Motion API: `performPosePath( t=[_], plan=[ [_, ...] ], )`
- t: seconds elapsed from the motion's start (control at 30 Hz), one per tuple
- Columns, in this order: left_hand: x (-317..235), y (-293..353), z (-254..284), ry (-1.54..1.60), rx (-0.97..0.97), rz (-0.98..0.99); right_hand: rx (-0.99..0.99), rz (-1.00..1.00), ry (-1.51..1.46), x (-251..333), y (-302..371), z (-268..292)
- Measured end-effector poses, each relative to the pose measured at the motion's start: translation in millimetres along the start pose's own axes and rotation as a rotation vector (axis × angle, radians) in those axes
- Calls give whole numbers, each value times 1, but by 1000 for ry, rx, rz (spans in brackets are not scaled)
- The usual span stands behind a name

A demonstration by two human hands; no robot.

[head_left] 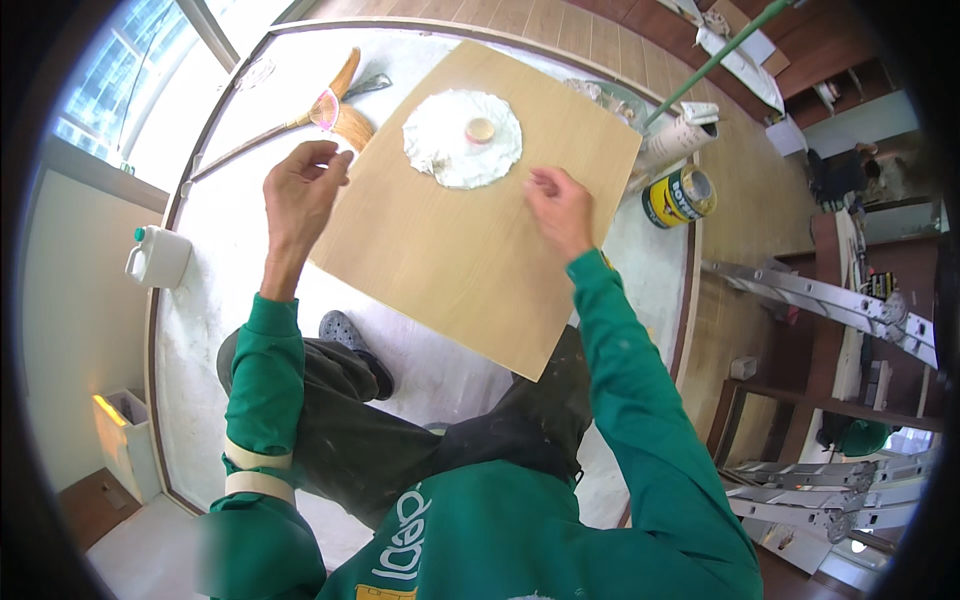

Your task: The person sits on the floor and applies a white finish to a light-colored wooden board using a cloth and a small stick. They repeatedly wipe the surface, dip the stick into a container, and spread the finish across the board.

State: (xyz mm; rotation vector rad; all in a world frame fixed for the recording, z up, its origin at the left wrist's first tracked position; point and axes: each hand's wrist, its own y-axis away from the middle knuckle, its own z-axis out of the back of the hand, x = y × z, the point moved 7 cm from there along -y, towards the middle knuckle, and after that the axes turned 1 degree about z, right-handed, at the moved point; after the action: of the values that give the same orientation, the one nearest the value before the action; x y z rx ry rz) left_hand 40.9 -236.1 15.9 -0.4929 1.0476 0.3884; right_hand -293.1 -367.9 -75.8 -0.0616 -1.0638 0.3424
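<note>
A square light-wood board [470, 230] lies on the white floor in front of me. On its far part sits a round pile of white paste [455, 145] with a small tan lump [480, 129] in its middle. My left hand [302, 190] hovers at the board's left edge, fingers loosely curled, holding nothing that I can see. My right hand [560, 208] rests over the board just right of the paste, fingers bent, nothing visible in it. Both arms wear green sleeves.
A short broom [345, 115] and a long stick lie beyond the board at the left. A yellow can [680, 195] and a rolled white bag [680, 135] stand at the right. A white jug [158, 256] sits at the left wall. Metal ladders [820, 300] lie on the wooden floor at right.
</note>
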Motion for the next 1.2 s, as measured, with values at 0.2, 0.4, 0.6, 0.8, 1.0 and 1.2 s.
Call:
performPosePath(
  t=[0.2, 0.4, 0.6, 0.8, 1.0, 1.2],
  plan=[
    [8, 14, 7, -151, 80, 41, -93, 27, 424, 32, -72, -66],
    [11, 12, 19, -36, 104, 30, -35, -64, 475, 46, -74, -69],
    [-7, 23, 0, -67, 193, -123, 98, 69, 432, 121, -26, -57],
    [-37, 54, -16, -117, 263, -418, 279, 59, 255, 182, 36, -61],
    [-35, 61, -7, 22, 299, -418, 330, 58, 262, 201, 41, -68],
    [-29, 54, 4, 44, 209, -398, 343, 91, 206, 209, 34, -78]
  ],
)
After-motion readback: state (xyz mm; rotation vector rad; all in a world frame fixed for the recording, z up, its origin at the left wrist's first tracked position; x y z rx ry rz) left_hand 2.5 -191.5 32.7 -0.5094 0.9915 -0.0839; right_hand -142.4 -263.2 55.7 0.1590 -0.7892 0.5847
